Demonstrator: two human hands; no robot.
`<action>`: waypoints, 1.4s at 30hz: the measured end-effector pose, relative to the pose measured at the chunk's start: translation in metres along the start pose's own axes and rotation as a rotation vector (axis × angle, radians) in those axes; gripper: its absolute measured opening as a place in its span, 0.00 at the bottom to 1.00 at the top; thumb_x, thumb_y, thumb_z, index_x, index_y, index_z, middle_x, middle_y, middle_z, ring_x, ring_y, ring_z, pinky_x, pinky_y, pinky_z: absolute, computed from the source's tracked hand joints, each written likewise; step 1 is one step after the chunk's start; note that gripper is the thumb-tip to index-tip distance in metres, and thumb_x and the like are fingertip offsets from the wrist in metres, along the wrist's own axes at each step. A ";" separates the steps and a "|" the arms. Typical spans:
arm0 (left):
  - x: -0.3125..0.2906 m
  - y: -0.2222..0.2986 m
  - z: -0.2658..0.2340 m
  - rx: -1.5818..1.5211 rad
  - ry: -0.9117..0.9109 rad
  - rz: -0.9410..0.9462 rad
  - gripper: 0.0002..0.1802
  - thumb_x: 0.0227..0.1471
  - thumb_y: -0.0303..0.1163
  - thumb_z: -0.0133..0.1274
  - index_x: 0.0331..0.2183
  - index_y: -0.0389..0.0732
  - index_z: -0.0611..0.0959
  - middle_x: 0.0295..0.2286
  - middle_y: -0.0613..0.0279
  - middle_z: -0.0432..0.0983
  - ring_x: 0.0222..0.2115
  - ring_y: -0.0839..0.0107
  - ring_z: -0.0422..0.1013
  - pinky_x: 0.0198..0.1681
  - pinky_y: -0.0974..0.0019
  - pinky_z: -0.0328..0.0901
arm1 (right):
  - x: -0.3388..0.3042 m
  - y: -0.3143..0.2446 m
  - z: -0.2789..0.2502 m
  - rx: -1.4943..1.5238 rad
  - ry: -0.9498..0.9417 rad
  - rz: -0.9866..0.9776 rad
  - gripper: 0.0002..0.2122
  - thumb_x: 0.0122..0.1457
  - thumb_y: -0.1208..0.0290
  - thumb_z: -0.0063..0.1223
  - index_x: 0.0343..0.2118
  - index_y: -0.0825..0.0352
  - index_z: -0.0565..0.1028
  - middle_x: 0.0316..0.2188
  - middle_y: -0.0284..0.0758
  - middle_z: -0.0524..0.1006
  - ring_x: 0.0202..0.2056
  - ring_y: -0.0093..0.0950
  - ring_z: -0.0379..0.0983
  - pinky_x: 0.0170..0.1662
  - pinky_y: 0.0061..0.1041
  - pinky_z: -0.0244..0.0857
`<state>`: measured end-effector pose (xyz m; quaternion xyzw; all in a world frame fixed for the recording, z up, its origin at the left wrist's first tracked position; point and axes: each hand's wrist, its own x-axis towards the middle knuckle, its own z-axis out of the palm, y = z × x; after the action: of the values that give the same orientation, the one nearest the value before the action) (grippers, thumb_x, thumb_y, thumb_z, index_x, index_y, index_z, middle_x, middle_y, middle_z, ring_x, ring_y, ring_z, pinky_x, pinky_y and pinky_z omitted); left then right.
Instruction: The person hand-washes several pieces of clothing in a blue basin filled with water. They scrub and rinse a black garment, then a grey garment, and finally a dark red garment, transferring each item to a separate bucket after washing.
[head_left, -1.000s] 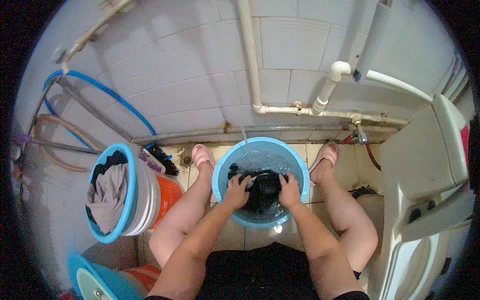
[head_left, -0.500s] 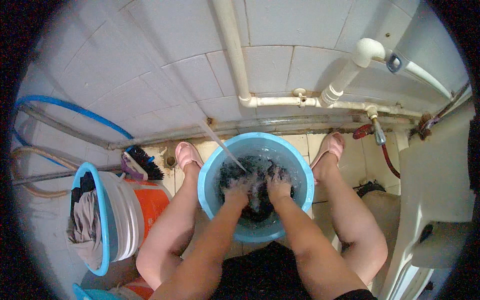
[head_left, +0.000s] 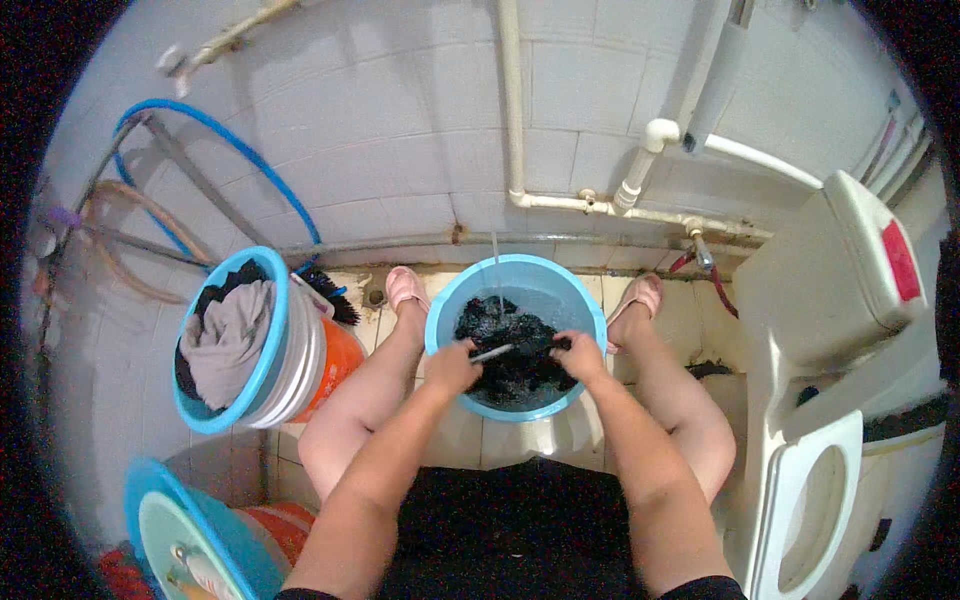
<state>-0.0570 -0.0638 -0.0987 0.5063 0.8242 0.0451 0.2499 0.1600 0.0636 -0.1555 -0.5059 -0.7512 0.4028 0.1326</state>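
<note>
Between my feet stands a light-blue basin [head_left: 590, 312] holding water and a soaked black cloth garment [head_left: 520, 332]. A thin stream of water [head_left: 497, 262] falls into it from above. My left hand [head_left: 452, 368] is closed on the garment's left part, at the basin's near-left rim. A narrow pale strip [head_left: 491, 353] runs from those fingers across the black cloth; whether it belongs to the garment I cannot tell. On the right, my right hand [head_left: 580, 356] pinches the garment's edge near the rim.
To the left, a blue-rimmed basin [head_left: 272, 345] with grey and black clothes sits on an orange-and-white bucket [head_left: 338, 362]. Another blue tub [head_left: 150, 482] is at lower left. A toilet [head_left: 800, 310] stands to the right. White pipes [head_left: 515, 120] and a tap [head_left: 702, 250] line the wall.
My hands were down in the water on the black garment; now they have come up and apart, gripping its two sides. The view has shifted, showing more of the toilet and tubs.
</note>
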 end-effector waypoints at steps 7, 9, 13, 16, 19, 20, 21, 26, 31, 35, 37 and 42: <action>-0.047 0.032 -0.123 0.015 0.694 0.371 0.17 0.42 0.34 0.53 0.40 0.49 0.78 0.31 0.60 0.74 0.36 0.59 0.70 0.38 0.56 0.63 | -0.020 -0.113 -0.116 0.081 0.492 -0.440 0.11 0.46 0.74 0.55 0.35 0.65 0.73 0.35 0.43 0.73 0.41 0.42 0.69 0.45 0.32 0.63; -0.060 0.038 -0.136 -0.025 0.725 0.347 0.19 0.43 0.33 0.53 0.42 0.52 0.77 0.36 0.63 0.72 0.37 0.61 0.69 0.39 0.55 0.63 | -0.030 -0.135 -0.138 0.091 0.422 -0.529 0.11 0.46 0.76 0.54 0.35 0.64 0.73 0.35 0.42 0.73 0.40 0.39 0.69 0.45 0.30 0.63; -0.065 0.015 -0.114 0.206 0.705 0.450 0.21 0.43 0.33 0.53 0.44 0.53 0.76 0.39 0.65 0.71 0.39 0.61 0.67 0.42 0.56 0.63 | -0.048 -0.113 -0.142 0.069 -0.047 -0.537 0.14 0.46 0.74 0.58 0.38 0.63 0.74 0.36 0.39 0.75 0.37 0.30 0.72 0.43 0.26 0.64; -0.071 -0.002 -0.074 0.421 0.268 0.406 0.23 0.42 0.29 0.51 0.45 0.50 0.75 0.38 0.58 0.70 0.41 0.57 0.65 0.46 0.57 0.62 | -0.059 -0.054 -0.095 -0.272 -0.185 -0.403 0.15 0.46 0.66 0.59 0.38 0.60 0.75 0.36 0.40 0.74 0.39 0.37 0.71 0.44 0.33 0.64; -0.070 -0.055 0.015 0.352 0.292 0.488 0.24 0.41 0.28 0.52 0.45 0.49 0.74 0.37 0.57 0.70 0.40 0.58 0.66 0.39 0.58 0.67 | -0.096 -0.015 -0.047 -0.418 -0.255 -0.430 0.14 0.45 0.63 0.60 0.35 0.61 0.75 0.33 0.40 0.72 0.39 0.39 0.69 0.42 0.36 0.64; -0.078 -0.056 0.028 0.318 0.251 0.501 0.23 0.41 0.28 0.51 0.45 0.49 0.74 0.36 0.57 0.69 0.40 0.59 0.66 0.39 0.59 0.67 | -0.107 -0.003 -0.037 -0.464 -0.270 -0.437 0.14 0.45 0.64 0.60 0.35 0.63 0.75 0.32 0.40 0.72 0.38 0.39 0.69 0.41 0.35 0.64; -0.087 -0.059 0.035 0.288 0.215 0.505 0.23 0.41 0.28 0.51 0.45 0.49 0.74 0.36 0.57 0.69 0.40 0.59 0.66 0.38 0.60 0.67 | -0.117 0.001 -0.029 -0.493 -0.310 -0.439 0.15 0.44 0.64 0.61 0.35 0.64 0.75 0.32 0.40 0.71 0.38 0.40 0.69 0.42 0.36 0.64; -0.110 -0.064 0.045 0.539 0.125 0.641 0.24 0.45 0.30 0.50 0.47 0.53 0.74 0.41 0.62 0.66 0.42 0.66 0.63 0.40 0.65 0.65 | -0.142 0.009 -0.021 -0.671 -0.485 -0.483 0.15 0.43 0.70 0.58 0.37 0.63 0.74 0.38 0.40 0.67 0.43 0.40 0.65 0.45 0.34 0.63; -0.122 -0.067 0.042 0.619 0.240 0.898 0.20 0.48 0.34 0.46 0.46 0.56 0.75 0.41 0.63 0.66 0.43 0.67 0.64 0.44 0.61 0.58 | -0.143 0.022 -0.017 -0.693 -0.194 -0.366 0.12 0.50 0.72 0.48 0.39 0.61 0.75 0.37 0.41 0.68 0.43 0.40 0.65 0.44 0.36 0.64; -0.123 -0.077 0.056 0.448 0.056 0.518 0.15 0.49 0.30 0.44 0.41 0.52 0.76 0.36 0.60 0.69 0.38 0.61 0.70 0.41 0.58 0.62 | -0.153 0.010 -0.019 -0.760 -0.230 -0.446 0.11 0.51 0.73 0.46 0.37 0.62 0.76 0.36 0.41 0.69 0.42 0.39 0.66 0.42 0.36 0.65; -0.119 -0.085 0.064 0.178 0.039 0.426 0.15 0.47 0.28 0.45 0.40 0.50 0.76 0.37 0.57 0.68 0.38 0.58 0.69 0.39 0.58 0.64 | -0.165 -0.010 -0.033 -0.810 -0.271 -0.534 0.11 0.51 0.73 0.46 0.37 0.63 0.76 0.35 0.40 0.70 0.42 0.38 0.66 0.42 0.34 0.65; -0.133 -0.063 0.046 -0.118 0.022 0.316 0.16 0.42 0.23 0.49 0.38 0.44 0.75 0.40 0.50 0.64 0.37 0.53 0.69 0.40 0.60 0.66 | -0.164 -0.021 -0.053 -0.943 -0.273 -0.533 0.12 0.49 0.75 0.46 0.37 0.61 0.77 0.32 0.37 0.72 0.42 0.35 0.66 0.42 0.30 0.65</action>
<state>-0.0388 -0.2164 -0.1104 0.6136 0.7328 0.1375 0.2600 0.2525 -0.0568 -0.0716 -0.2464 -0.9623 0.0375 -0.1091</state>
